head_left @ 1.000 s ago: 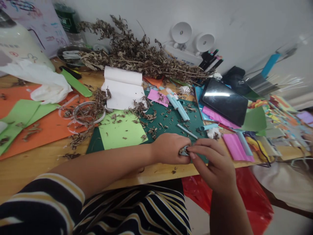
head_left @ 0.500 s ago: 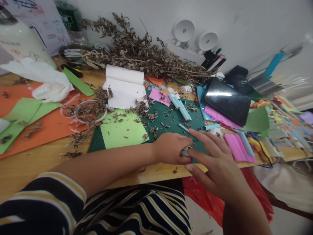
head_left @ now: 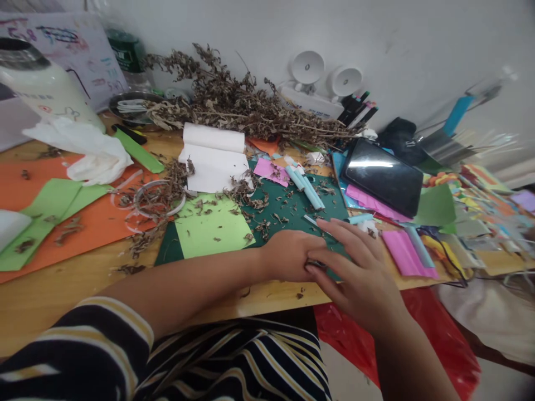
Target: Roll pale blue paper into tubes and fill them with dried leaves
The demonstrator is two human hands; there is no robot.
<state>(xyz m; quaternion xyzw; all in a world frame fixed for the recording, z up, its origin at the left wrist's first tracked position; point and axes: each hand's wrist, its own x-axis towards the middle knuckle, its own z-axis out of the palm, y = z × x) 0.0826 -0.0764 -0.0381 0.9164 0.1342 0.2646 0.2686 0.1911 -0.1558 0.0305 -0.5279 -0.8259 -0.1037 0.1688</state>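
My left hand (head_left: 290,255) is closed in a fist at the near edge of the dark green cutting mat (head_left: 292,207). It grips a small silvery thing (head_left: 314,265) that is almost wholly hidden. My right hand (head_left: 355,270) lies beside it with fingers stretched out and spread over the mat's corner. Its thumb tip touches the left fist where the small thing sits. Dry leaf crumbs litter the mat. A light green sheet (head_left: 213,227) lies left of my fist, and light blue paper rolls (head_left: 306,188) lie beyond it.
A pile of dried branches (head_left: 242,106) lines the wall. Before it stand a white rolled sheet (head_left: 215,156), a tape ring (head_left: 159,197), orange paper (head_left: 96,220) and a white cloth (head_left: 92,150). At the right are a dark tablet (head_left: 382,175), pink paper (head_left: 403,250) and markers (head_left: 357,106). A red bag (head_left: 422,317) hangs below the table edge.
My right hand went from pinching the small silvery thing with the left to fingers stretched out flat. The left fist stayed put. The view shifted down a little.
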